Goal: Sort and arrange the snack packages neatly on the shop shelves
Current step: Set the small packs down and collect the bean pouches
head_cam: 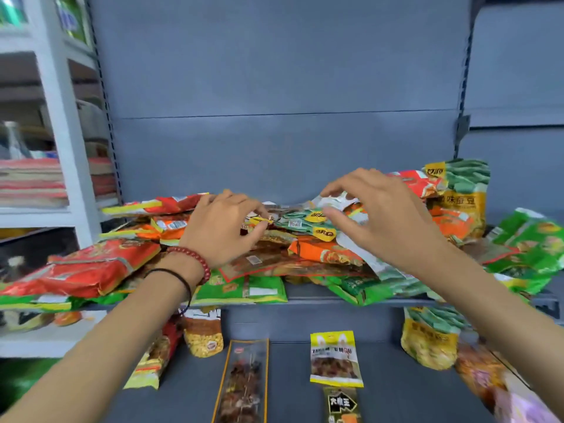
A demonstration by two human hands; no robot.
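Observation:
A jumbled heap of snack packages (pixel 323 251), red, orange and green, covers the grey upper shelf (pixel 311 296). My left hand (pixel 222 227), with a red bead bracelet and a black band on the wrist, rests on the heap and pinches a small yellow-labelled pack (pixel 259 220) between thumb and fingertips. My right hand (pixel 378 215) hovers over the heap's middle with fingers spread, touching a green pack (pixel 300 221) with yellow labels. A tall green-and-yellow bag (pixel 464 196) stands upright at the right end of the heap.
The lower shelf (pixel 290 380) holds a long skewer pack (pixel 244 380), a yellow pack (pixel 335 358), a black pack (pixel 341 404), a corn-kernel bag (pixel 204 337) and a green-yellow bag (pixel 430 340). A white rack (pixel 61 117) with stacked goods stands at the left. The grey back panel (pixel 283 87) rises behind.

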